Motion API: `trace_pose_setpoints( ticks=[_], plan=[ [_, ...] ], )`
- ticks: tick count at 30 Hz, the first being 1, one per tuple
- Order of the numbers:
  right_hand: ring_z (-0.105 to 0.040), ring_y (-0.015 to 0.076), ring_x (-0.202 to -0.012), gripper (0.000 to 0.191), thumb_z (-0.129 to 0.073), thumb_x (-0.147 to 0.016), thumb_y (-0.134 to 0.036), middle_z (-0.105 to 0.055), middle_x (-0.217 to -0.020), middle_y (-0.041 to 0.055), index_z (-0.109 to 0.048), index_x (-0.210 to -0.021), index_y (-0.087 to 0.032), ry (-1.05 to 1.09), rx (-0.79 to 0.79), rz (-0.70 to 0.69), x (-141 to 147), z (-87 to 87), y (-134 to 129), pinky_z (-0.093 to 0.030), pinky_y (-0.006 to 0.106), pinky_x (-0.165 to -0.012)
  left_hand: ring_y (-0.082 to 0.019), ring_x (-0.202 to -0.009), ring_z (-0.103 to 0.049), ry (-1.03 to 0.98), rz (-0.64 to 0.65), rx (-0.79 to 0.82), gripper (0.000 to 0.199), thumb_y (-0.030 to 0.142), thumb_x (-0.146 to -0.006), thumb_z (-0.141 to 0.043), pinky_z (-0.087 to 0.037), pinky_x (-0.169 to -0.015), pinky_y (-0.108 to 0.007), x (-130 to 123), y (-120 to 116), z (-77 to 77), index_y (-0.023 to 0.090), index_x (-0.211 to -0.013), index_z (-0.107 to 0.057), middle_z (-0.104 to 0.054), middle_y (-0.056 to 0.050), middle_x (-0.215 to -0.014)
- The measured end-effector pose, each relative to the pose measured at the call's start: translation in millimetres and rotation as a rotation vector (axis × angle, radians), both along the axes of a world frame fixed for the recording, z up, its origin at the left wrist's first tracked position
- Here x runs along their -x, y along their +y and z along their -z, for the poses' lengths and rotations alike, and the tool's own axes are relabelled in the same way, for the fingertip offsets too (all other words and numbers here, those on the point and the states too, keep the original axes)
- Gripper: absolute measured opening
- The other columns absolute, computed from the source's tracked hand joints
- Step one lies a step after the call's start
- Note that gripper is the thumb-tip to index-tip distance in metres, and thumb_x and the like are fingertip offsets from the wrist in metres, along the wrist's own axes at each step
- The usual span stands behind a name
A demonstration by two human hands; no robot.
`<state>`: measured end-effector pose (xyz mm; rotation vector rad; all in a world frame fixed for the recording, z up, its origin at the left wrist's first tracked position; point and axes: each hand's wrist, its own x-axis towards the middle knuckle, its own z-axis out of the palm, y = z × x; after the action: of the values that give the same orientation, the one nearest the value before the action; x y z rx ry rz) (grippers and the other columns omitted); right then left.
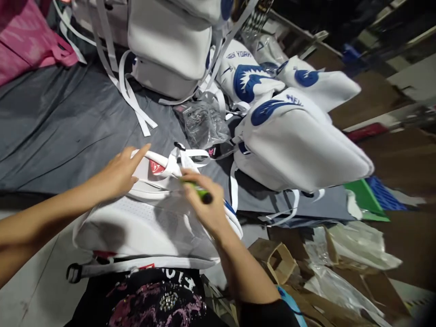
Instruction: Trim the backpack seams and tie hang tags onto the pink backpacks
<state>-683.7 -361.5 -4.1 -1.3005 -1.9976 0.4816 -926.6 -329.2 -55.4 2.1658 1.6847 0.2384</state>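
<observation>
A white backpack (136, 229) lies across my lap and the table's near edge, with a red label (156, 167) by its top strap. My left hand (119, 175) rests on the backpack's upper left end, thumb and index finger apart. My right hand (204, 200) is closed around a green-and-black pen-like tool (199, 190). The tool is blurred, and its tip is hidden at the strap base. White straps (194, 156) with a black buckle rise beyond my right fingers. Another black buckle (74, 273) hangs at the lower left.
Grey cloth covers the table (51, 136). White bags with blue prints (289, 141) crowd the right, and stacked white backpacks (170, 45) stand behind. Clear plastic wrap (206, 120) lies between them. A pink bag (30, 41) is far left; an open carton (277, 261) sits lower right.
</observation>
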Motion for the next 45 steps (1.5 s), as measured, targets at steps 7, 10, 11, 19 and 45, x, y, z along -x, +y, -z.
trace_pose_setpoints(
  ticks=[7,10,11,19,45],
  plan=[
    [-0.063,0.0282,-0.117,0.047,-0.047,-0.085,-0.007,-0.065,-0.132,0.0179,-0.061,-0.13,-0.01,-0.921,0.089,0.28,-119.9,28.4,118.6,-0.049,0.039,-0.098,-0.037,-0.129,-0.053,-0.001,-0.004,-0.042,0.088,0.016,-0.084,-0.054,-0.05,-0.103,-0.047,1.5,1.7,11.1,0.023,-0.161,-0.012,-0.04,-0.019,-0.145],
    [-0.052,0.0294,-0.129,0.058,-0.053,-0.082,-0.006,-0.053,-0.147,0.018,-0.054,-0.14,-0.013,-1.01,0.101,0.119,-124.0,46.1,157.6,-0.047,0.037,-0.099,-0.037,-0.129,-0.053,-0.03,-0.008,-0.044,0.086,0.017,-0.084,-0.052,-0.049,-0.103,-0.048,2.6,1.1,12.2,0.024,-0.161,-0.014,-0.041,-0.018,-0.146],
    [-0.05,0.0284,-0.132,0.059,-0.053,-0.083,-0.005,-0.052,-0.149,0.0171,-0.054,-0.142,-0.015,-1.041,0.105,0.055,-120.0,50.4,165.2,-0.045,0.037,-0.1,-0.037,-0.13,-0.052,-0.04,-0.009,-0.044,0.085,0.018,-0.084,-0.051,-0.049,-0.104,-0.048,2.9,0.8,12.4,0.024,-0.161,-0.014,-0.041,-0.018,-0.146],
    [-0.049,0.034,-0.124,0.051,-0.027,-0.101,-0.017,-0.052,-0.145,0.0247,-0.047,-0.147,-0.012,-1.132,0.034,-0.176,-73.3,65.8,183.3,-0.041,0.047,-0.097,-0.037,-0.131,-0.052,-0.042,-0.021,-0.075,0.083,0.023,-0.086,-0.05,-0.049,-0.104,-0.049,5.0,-1.2,14.1,0.026,-0.16,-0.013,-0.04,-0.017,-0.147],
    [-0.067,0.0292,-0.106,0.046,-0.041,-0.102,-0.044,-0.061,-0.127,0.0225,-0.057,-0.13,-0.011,-0.951,0.21,0.354,-63.6,60.9,170.6,-0.053,0.036,-0.086,-0.04,-0.132,-0.05,0.018,-0.045,0.06,0.083,0.027,-0.089,-0.05,-0.047,-0.104,-0.051,-1.0,-0.3,-9.3,0.024,-0.161,-0.009,-0.036,-0.018,-0.149]
  ],
)
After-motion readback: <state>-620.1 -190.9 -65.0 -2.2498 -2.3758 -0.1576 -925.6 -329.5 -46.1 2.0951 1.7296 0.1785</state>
